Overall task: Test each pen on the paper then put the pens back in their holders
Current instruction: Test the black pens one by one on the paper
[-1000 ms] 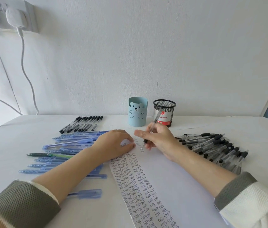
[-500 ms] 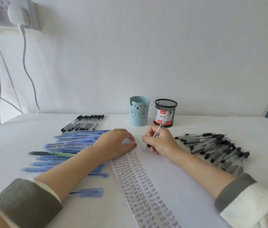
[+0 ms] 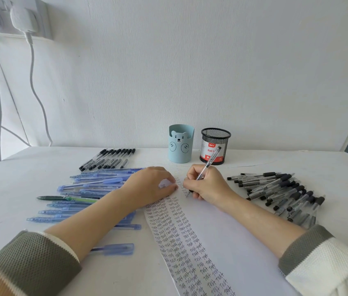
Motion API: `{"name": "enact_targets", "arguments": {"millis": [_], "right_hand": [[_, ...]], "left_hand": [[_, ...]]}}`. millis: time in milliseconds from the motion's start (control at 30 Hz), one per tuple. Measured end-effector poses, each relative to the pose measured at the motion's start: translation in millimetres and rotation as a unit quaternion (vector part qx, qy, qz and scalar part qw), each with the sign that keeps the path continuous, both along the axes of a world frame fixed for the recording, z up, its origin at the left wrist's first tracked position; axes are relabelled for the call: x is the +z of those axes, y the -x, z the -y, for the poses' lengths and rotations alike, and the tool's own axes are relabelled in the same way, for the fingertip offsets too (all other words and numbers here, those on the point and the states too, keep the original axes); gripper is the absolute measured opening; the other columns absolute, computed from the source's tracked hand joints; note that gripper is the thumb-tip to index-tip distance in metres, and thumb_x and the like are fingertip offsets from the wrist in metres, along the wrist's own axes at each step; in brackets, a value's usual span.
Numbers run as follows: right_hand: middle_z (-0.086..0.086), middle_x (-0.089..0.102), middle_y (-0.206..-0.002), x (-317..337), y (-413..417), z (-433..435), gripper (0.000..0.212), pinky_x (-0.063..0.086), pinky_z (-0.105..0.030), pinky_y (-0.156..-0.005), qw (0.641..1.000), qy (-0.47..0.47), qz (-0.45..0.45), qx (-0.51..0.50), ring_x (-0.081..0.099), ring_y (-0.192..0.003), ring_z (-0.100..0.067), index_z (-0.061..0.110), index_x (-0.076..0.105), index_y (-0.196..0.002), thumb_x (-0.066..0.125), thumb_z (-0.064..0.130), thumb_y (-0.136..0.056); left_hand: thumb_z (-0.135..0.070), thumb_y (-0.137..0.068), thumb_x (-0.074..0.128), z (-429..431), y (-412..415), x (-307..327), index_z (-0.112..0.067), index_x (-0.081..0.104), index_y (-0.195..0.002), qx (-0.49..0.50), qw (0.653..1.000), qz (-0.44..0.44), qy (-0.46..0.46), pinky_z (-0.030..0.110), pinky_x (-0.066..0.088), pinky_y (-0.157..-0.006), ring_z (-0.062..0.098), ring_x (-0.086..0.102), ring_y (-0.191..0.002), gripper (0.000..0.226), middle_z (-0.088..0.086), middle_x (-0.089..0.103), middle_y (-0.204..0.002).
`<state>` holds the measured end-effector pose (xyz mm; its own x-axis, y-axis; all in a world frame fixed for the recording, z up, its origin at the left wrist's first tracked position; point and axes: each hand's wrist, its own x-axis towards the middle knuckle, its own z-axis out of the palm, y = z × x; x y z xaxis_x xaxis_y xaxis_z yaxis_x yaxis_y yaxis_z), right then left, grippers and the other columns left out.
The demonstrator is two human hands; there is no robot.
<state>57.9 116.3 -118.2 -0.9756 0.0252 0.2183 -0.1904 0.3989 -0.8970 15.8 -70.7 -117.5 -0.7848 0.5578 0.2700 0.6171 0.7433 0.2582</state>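
My right hand grips a clear black pen, its tip down on the white paper near the top of the written columns of "Test". My left hand lies flat on the paper's upper left corner, fingers spread and holding nothing. A blue bear-faced holder and a black mesh holder stand behind the hands. No pen shows above either rim. Blue pens lie spread at the left, black pens are heaped at the right.
A row of black pens lies at the back left. A single green pen rests among the blue ones, and one blue pen lies by my left forearm. Cables hang from a wall socket at the far left.
My right hand has shifted slightly right and tilted the pen's top to the right, tip moving on the paper. The left hand stays put. The view has tipped up a little.
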Motion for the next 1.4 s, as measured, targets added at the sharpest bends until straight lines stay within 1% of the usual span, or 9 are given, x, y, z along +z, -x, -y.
{"name": "enact_targets", "arguments": {"millis": [367,633,767,867,967,1033,1167,1267,1400], "right_hand": [[-0.003,0.047,-0.055,1.8,-0.4,-1.0,0.029,0.035,-0.019,-0.043,1.000,-0.013,0.004,0.001,0.048,-0.041,-0.011,0.015,0.047,-0.062,0.066,0.002,-0.078],[-0.001,0.050,-0.053,2.8,0.7,-6.2,0.029,0.036,-0.018,-0.042,1.000,0.024,0.014,-0.006,0.048,-0.043,-0.012,0.017,0.047,-0.064,0.065,0.003,-0.082],[-0.006,0.050,-0.057,5.1,-0.1,-3.1,0.020,0.041,-0.021,-0.043,0.996,0.083,0.020,0.015,0.050,-0.045,-0.014,0.014,0.058,-0.076,0.059,0.019,-0.095],[-0.009,0.045,-0.055,8.7,0.0,-4.7,0.040,0.042,-0.023,-0.046,0.994,0.107,0.036,0.006,0.051,-0.043,-0.018,0.011,0.070,-0.083,0.039,0.029,-0.102],[-0.009,0.065,-0.060,9.6,-1.8,-3.2,0.057,0.040,-0.021,-0.045,0.996,0.077,0.045,0.020,0.052,-0.045,-0.016,0.012,0.075,-0.084,0.034,0.047,-0.103],[-0.006,0.070,-0.065,8.9,-2.6,-2.3,0.057,0.038,-0.020,-0.046,0.998,0.048,0.033,0.016,0.049,-0.046,-0.011,0.009,0.075,-0.078,0.044,0.052,-0.099],[0.001,0.063,-0.052,2.9,-3.2,-3.7,0.038,0.038,-0.019,-0.053,1.000,-0.017,-0.010,0.021,0.048,-0.047,-0.005,0.005,0.066,-0.066,0.069,0.035,-0.090],[0.006,0.058,-0.045,0.6,-2.7,-3.7,0.038,0.040,-0.019,-0.051,0.999,-0.035,-0.012,0.037,0.048,-0.043,-0.005,0.009,0.058,-0.056,0.067,0.019,-0.091],[0.010,0.053,-0.040,0.6,-2.9,-2.8,0.042,0.032,-0.012,-0.047,0.997,-0.064,-0.023,0.040,0.042,-0.038,0.000,0.015,0.053,-0.051,0.067,0.014,-0.090]], "left_hand": [[-0.051,-0.092,0.053,0.4,-0.4,-0.6,-0.034,0.066,-0.111,-0.001,1.000,0.000,-0.002,0.032,0.049,-0.088,0.005,0.056,-0.104,0.028,-0.017,0.061,-0.115],[-0.051,-0.092,0.053,-0.6,-0.1,0.1,-0.035,0.066,-0.111,-0.001,1.000,0.003,-0.002,0.035,0.050,-0.088,0.005,0.057,-0.104,0.028,-0.017,0.061,-0.115],[-0.036,-0.094,0.053,0.6,0.2,-1.0,-0.034,0.065,-0.113,-0.001,1.000,-0.002,0.000,0.031,0.049,-0.087,0.006,0.056,-0.106,0.023,-0.017,0.061,-0.117],[-0.022,-0.094,0.047,0.1,0.2,-1.0,-0.033,0.064,-0.116,0.002,1.000,-0.010,0.013,0.030,0.049,-0.084,0.007,0.055,-0.103,0.029,-0.016,0.060,-0.117],[-0.013,-0.092,0.044,-0.9,0.1,-0.1,-0.031,0.063,-0.118,0.002,1.000,-0.012,0.028,0.029,0.047,-0.078,0.005,0.049,-0.092,0.037,-0.014,0.059,-0.116],[-0.012,-0.092,0.043,-0.9,0.1,0.0,-0.031,0.063,-0.117,0.001,0.999,-0.016,0.028,0.032,0.050,-0.079,0.008,0.053,-0.094,0.037,-0.013,0.060,-0.115],[-0.014,-0.093,0.044,-1.0,0.2,-0.5,-0.031,0.063,-0.117,0.001,1.000,-0.018,0.025,0.034,0.052,-0.079,0.010,0.056,-0.096,0.035,-0.013,0.060,-0.114],[-0.014,-0.094,0.043,-1.4,-0.3,-0.6,-0.029,0.063,-0.117,-0.003,0.999,-0.023,0.024,0.034,0.052,-0.079,0.011,0.056,-0.099,0.035,-0.012,0.060,-0.115],[-0.014,-0.095,0.042,-1.2,0.0,-0.9,-0.029,0.064,-0.118,-0.004,0.999,-0.024,0.022,0.034,0.051,-0.080,0.011,0.056,-0.101,0.035,-0.012,0.061,-0.116]]}}
